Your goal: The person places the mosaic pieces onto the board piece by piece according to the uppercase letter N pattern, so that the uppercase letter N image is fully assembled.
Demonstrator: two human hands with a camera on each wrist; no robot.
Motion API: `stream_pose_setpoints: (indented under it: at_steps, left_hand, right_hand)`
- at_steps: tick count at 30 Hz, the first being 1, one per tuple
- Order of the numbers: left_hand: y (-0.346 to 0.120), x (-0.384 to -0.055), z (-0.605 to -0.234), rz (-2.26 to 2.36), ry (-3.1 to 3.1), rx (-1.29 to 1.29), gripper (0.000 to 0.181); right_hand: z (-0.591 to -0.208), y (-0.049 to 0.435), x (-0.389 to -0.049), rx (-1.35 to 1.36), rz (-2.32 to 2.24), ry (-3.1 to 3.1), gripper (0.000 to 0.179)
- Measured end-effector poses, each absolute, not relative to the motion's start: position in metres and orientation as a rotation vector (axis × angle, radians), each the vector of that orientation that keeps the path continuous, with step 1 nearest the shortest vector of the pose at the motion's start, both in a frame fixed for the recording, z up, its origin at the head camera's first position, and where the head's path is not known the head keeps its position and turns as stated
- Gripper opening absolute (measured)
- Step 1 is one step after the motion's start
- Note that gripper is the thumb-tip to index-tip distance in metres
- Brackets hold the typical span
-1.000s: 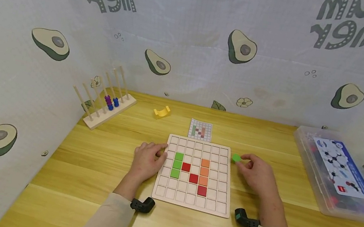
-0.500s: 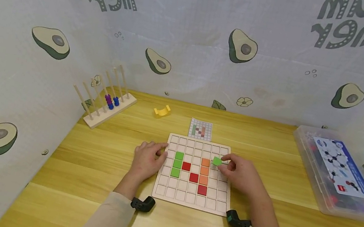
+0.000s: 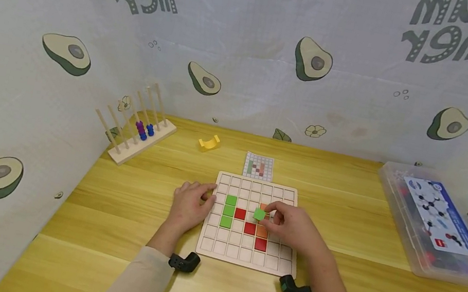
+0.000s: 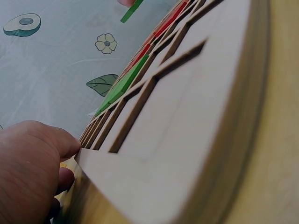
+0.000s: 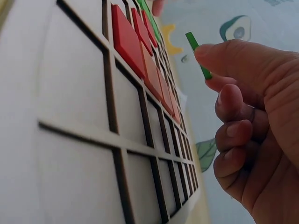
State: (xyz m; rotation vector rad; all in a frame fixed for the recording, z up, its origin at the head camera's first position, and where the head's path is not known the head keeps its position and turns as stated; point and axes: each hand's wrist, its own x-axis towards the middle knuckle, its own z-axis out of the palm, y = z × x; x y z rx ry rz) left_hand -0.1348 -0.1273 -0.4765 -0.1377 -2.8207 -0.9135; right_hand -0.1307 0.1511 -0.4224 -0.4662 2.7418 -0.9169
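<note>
My right hand (image 3: pixel 295 224) pinches a green square tile (image 3: pixel 259 214) between thumb and fingers. In the right wrist view, the tile (image 5: pixel 198 55) is seen edge-on, raised above the board. Below it lies the wooden grid board (image 3: pixel 238 255). A column of green tiles (image 3: pixel 228 211) sits at its left, red tiles (image 3: pixel 261 245) run diagonally, and orange tiles (image 3: pixel 262 231) stand in a column partly hidden by my right hand. My left hand (image 3: pixel 189 206) rests at the board's left edge; in the left wrist view, the thumb (image 4: pixel 56 140) meets the board's edge.
A small pattern card (image 3: pixel 258 166) lies just behind the board. At the back left stand a peg rack (image 3: pixel 134 149) with purple and blue beads and a yellow curved piece (image 3: pixel 209 143). A clear plastic case (image 3: pixel 406 234) sits at the right. Patterned sheets (image 3: pixel 252 39) enclose the table.
My right hand has carried the green tile leftward from beside the board's right edge to over the orange column. My left hand stays at the board's left edge.
</note>
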Motion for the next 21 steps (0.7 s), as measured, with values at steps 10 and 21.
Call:
stream_pose_setpoints:
  at_steps: [10, 21]
  left_hand:
    - [-0.127, -0.135, -0.476, -0.923, -2.823, -0.136, 0.035]
    - [-0.128, -0.135, -0.475, -0.920, -2.810, -0.151, 0.034]
  right_hand:
    - [-0.427, 0.131, -0.124, -0.595, -0.896, 2.627, 0.020]
    - [-0.430, 0.108, -0.115, -0.803, -0.833, 2.663, 0.016]
